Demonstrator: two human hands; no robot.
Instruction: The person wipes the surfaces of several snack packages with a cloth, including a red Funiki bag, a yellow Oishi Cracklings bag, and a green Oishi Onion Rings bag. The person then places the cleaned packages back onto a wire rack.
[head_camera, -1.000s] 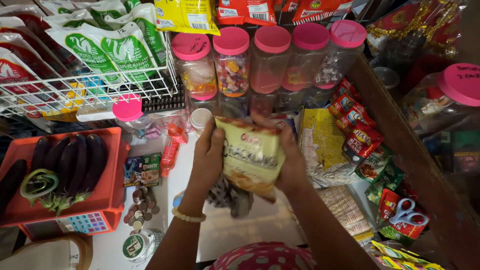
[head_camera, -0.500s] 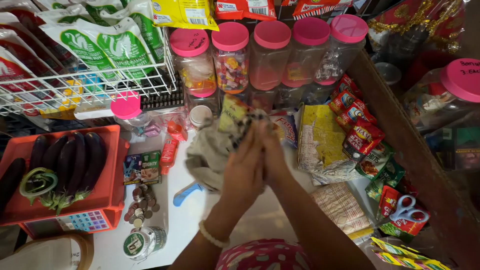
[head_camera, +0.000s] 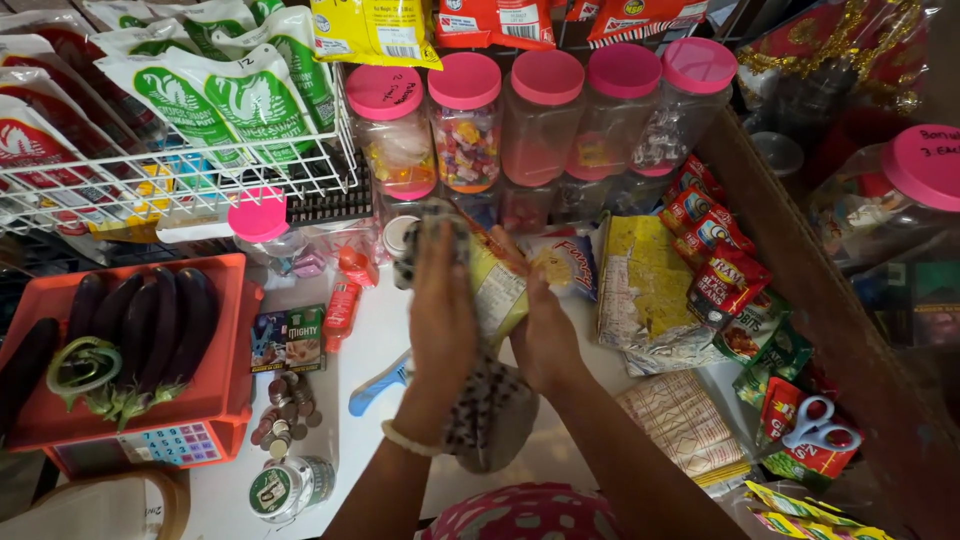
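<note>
Hands meet at the centre of the head view, above a white table (head_camera: 360, 340). The left hand (head_camera: 443, 305) lies flat with its fingers straight, pressed against one face of a yellow snack packet (head_camera: 497, 290); the right hand (head_camera: 545, 335) curls around the packet's other face from below, so the packet sits squeezed between the two palms, tilted, over a dotted cloth pouch (head_camera: 490, 415) that hangs beneath. The packet looks light, thin and crinkly, probably slippery film; a hold across its flat faces or along a sealed edge seems safest, since hard squeezing could crush what is inside.

Across the top of the frame stands a row of clear jars with pink lids (head_camera: 545, 110), holding sweets. In the upper left a white wire rack (head_camera: 180, 175) carries white bags with green prints. Yellow and red packets (head_camera: 375, 30) hang along the top edge. At right of centre lie strips of red sachets (head_camera: 715, 255) and a flat yellow pack (head_camera: 645, 270). At left an orange scale tray (head_camera: 225, 330) holds dark aubergines (head_camera: 140, 325), with coins (head_camera: 285, 410) near it, and scissors (head_camera: 820, 425) lie at lower right
</note>
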